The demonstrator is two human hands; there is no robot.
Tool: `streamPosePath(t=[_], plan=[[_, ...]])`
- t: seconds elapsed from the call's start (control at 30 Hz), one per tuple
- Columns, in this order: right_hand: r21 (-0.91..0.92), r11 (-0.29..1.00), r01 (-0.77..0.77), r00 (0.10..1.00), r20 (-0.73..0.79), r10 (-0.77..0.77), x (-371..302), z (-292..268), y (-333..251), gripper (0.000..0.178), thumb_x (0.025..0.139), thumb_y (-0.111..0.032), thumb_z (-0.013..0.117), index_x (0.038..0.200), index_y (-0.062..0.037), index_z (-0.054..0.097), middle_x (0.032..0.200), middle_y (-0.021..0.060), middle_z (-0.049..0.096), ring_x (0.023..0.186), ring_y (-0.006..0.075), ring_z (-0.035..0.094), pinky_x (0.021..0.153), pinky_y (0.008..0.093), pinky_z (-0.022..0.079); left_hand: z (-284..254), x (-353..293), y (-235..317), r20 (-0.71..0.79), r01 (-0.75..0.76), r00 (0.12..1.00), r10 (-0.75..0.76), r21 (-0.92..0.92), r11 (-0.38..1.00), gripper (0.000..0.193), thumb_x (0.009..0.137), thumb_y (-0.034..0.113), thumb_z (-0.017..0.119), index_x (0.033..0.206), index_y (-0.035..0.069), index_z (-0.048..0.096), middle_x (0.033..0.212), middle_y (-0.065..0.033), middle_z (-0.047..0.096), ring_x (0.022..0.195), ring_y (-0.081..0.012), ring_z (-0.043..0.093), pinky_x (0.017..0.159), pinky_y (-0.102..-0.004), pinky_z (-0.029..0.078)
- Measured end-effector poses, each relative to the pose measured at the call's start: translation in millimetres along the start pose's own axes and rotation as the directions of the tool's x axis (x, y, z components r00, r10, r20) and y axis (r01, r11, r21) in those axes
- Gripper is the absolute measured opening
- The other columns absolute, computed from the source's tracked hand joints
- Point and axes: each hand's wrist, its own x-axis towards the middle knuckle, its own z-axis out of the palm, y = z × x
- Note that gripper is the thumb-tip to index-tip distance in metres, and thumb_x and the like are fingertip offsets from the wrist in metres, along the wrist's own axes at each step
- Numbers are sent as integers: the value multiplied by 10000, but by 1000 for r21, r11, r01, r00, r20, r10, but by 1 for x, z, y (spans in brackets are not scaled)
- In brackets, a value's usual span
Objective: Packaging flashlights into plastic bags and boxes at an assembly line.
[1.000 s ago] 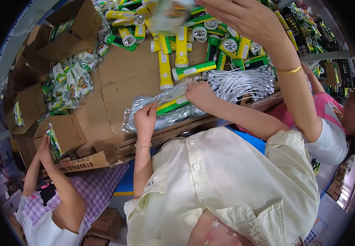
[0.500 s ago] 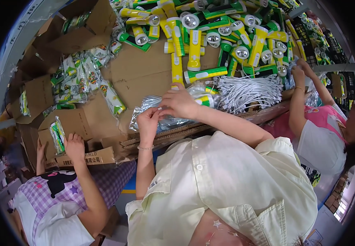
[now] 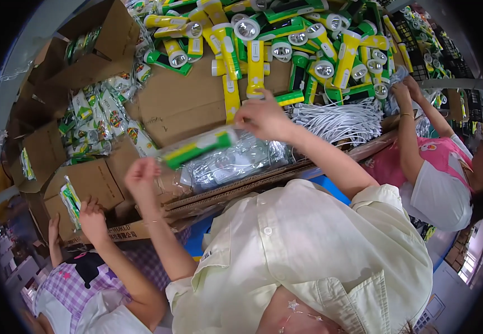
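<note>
bagged flashlight [image 3: 199,149], green and yellow and somewhat blurred, is lying slantwise between my two hands, above the board, at about eleven o'clock from my cream shirt [image 3: 269,250]. its long axis is running from eight o'clock up to two o'clock. my left hand [image 3: 143,172] is sitting right by the eight o'clock end, fingers bunched; my right hand [image 3: 264,117] is hovering by the two o'clock end, thumb side toward the wrapping. neither hand is looking clearly nearer, and with the blur i'm not managing to tell whether either one is pinching the plastic or only brushing it.

at four o'clock from the flashlight, clear sleeves [image 3: 219,170] are lying in a shiny heap. at eight o'clock, a co-worker's hand [image 3: 94,220] is resting beside a carton [image 3: 99,181]. farther off, white cables [image 3: 339,125] are spreading out at three o'clock, and wrapped packets [image 3: 108,108] are crowding together at ten. beyond, between one and two o'clock, loose flashlights [image 3: 255,69] are overlapping in a jumble.
</note>
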Motion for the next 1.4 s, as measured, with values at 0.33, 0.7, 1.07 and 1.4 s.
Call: streamPosePath(t=[0.33,0.7,1.07,1.4], plan=[[-115,991,75,965,259,-43,16,54,-13,157,779,-285,653,854,-150,625,838,-2,584,907,176,566,926,426,355,-13,144,-3,-374,-143,913,164,84,986,119,858,102,616,874,-16,623,711,-57,626,631,-91,557,562,-216,440],[-400,913,84,918,388,86,2,65,-19,136,731,-196,639,842,-119,627,876,23,570,945,192,532,919,437,348,79,160,0,-59,-331,891,450,592,734,237,767,102,630,968,-20,610,1071,-179,601,949,-255,585,796,-343,460],[-99,983,157,987,57,-152,-15,52,-10,96,711,-191,662,758,-132,603,720,-16,569,744,158,548,783,338,370,123,3,-44,589,-495,800,116,538,682,168,717,118,701,871,56,674,800,-126,646,715,-305,617,654,-383,486],[90,968,234,963,-155,-218,-24,15,-29,91,675,-222,694,757,-209,658,665,-33,527,723,148,540,795,376,350,110,-9,-10,579,-212,814,-54,382,900,149,743,134,720,778,-4,673,631,-72,619,563,-108,543,527,-269,420]])
